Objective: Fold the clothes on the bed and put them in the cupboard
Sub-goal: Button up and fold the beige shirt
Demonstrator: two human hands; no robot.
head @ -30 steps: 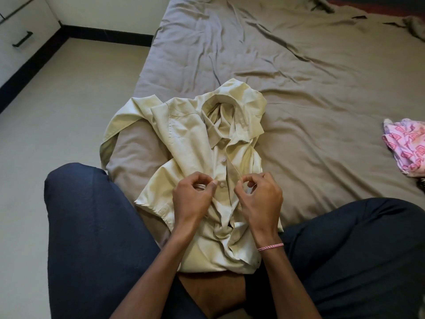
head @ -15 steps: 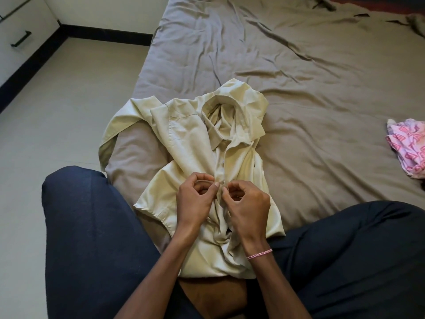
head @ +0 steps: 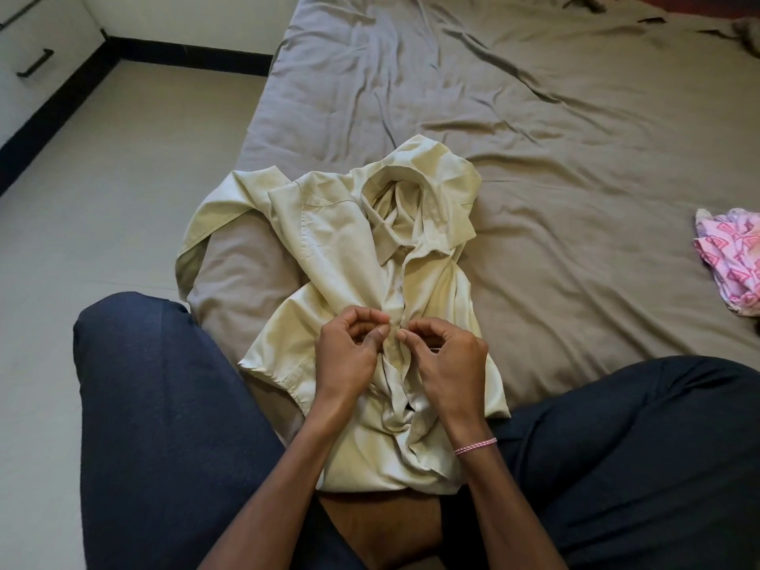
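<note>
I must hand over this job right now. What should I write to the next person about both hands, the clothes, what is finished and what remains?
Left hand: pinches the front opening of the cream shirt.
Right hand: pinches the same opening from the other side.
The shirt lies crumpled, collar away, on the bed. A pink garment lies further right.
Done: no piece looks folded.
To do: fold both pieces, put them in the cupboard, perhaps the white unit upper left.
</note>
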